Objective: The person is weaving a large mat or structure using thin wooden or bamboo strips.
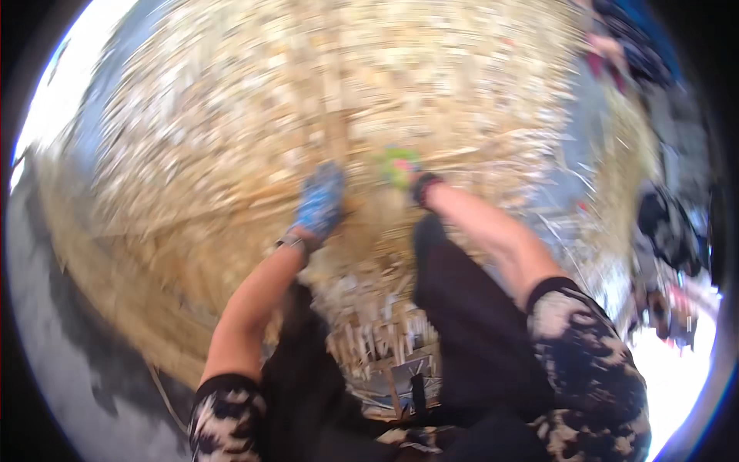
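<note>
Blue-gloved left hand point(322, 202), motion-blurred right hand point(401, 166), apart over straw-coloured strips point(254, 115), cannot tell whether either grips anything

Cannot make out any text, label, brand, number or sign, whether on the straw-coloured layer point(446, 77), to the left of it or to the right of it; too blurred to read.

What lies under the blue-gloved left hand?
Blurred, straw-coloured pieces show around the blue-gloved left hand. Whatever is directly beneath it is covered, and the blur leaves it unclear whether the hand touches the pieces.
</note>
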`<control>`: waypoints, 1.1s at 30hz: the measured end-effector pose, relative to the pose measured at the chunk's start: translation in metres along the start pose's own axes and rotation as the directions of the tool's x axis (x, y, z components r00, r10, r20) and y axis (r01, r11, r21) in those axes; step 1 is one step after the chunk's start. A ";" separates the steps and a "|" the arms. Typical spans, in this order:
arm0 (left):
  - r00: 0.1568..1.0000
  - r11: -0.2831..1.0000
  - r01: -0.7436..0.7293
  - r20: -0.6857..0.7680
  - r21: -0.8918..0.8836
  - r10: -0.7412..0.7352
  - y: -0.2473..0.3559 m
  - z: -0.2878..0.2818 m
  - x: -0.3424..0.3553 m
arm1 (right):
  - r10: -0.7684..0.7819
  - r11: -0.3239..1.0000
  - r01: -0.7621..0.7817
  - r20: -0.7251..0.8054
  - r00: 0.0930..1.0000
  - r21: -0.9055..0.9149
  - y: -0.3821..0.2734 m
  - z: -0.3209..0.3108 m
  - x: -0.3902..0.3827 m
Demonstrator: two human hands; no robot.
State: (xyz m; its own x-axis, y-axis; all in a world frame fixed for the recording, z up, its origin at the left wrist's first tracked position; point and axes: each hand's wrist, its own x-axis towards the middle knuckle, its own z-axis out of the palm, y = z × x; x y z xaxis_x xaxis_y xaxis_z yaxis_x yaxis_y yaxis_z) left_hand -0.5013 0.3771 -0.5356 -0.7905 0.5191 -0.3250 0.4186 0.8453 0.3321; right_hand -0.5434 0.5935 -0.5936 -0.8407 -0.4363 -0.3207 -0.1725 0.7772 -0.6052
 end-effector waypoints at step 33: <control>-0.197 -0.070 0.754 -0.124 -0.653 -0.973 -0.094 0.078 -0.461 | -0.064 0.982 0.038 0.137 0.989 0.183 -0.179 -0.001 -0.048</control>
State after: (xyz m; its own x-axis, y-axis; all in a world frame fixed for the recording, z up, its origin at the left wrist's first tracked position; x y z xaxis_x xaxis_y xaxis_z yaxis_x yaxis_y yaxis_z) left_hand -0.1409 0.0679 -0.4862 -0.3065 -0.9401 -0.1492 -0.9174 0.2500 0.3096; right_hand -0.4729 0.4752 -0.4694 -0.7500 -0.5426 -0.3781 -0.1073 0.6640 -0.7400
